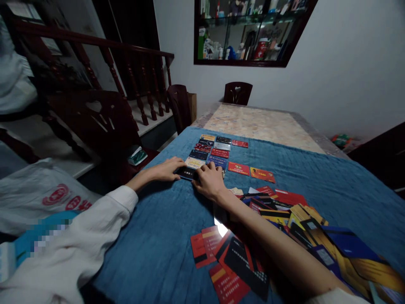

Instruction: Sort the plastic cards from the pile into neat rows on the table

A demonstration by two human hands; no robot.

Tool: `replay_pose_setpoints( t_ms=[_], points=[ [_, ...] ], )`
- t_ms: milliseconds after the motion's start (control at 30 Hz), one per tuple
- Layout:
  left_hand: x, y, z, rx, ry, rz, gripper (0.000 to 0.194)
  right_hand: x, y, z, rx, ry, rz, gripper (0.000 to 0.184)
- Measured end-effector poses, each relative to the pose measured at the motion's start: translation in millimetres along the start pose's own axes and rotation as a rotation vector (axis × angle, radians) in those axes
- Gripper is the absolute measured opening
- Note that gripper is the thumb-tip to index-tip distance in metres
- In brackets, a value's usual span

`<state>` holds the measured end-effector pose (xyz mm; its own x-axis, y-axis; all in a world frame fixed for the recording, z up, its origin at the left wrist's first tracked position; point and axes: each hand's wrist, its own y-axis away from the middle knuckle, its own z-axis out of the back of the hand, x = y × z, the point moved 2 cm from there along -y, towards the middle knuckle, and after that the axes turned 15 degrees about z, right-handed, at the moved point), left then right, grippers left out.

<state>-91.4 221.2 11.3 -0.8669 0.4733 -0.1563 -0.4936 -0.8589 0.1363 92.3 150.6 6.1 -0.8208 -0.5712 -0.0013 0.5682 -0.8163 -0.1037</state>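
Note:
A black card (186, 173) with pale lettering lies at the near end of a column of cards on a blue cloth (152, 223). My left hand (167, 169) grips its left end, thumb at the near corner and fingers at the far one. On its right end is my right hand (209, 180), fingers bent down and partly covering neighbouring cards. Just beyond are a cream card (194, 163), a dark blue card (198, 154) and a blue card (217, 161). A red card (238, 168) and an orange card (262, 174) continue rightward.
Under and beside my right forearm spreads a loose heap of cards (278, 215). Several red cards (199, 249) lie nearer me. Chairs (179, 105) stand along the left and far sides of the table. A white plastic bag (47, 198) sits at the left.

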Motion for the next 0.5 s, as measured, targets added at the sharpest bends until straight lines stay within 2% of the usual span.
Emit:
replay_pose_setpoints(
  t_ms=[233, 500],
  points=[
    [4.0, -0.8, -1.0, -0.046, 0.058, -0.032, 0.041, -3.2, -0.1, -1.3, -0.005, 0.009, 0.011, 0.039],
    [-2.5, -0.7, 0.9, -0.060, 0.035, -0.029, 0.032, -1.8, -0.8, -0.5, -0.025, 0.014, 0.043, 0.036]
  ],
)
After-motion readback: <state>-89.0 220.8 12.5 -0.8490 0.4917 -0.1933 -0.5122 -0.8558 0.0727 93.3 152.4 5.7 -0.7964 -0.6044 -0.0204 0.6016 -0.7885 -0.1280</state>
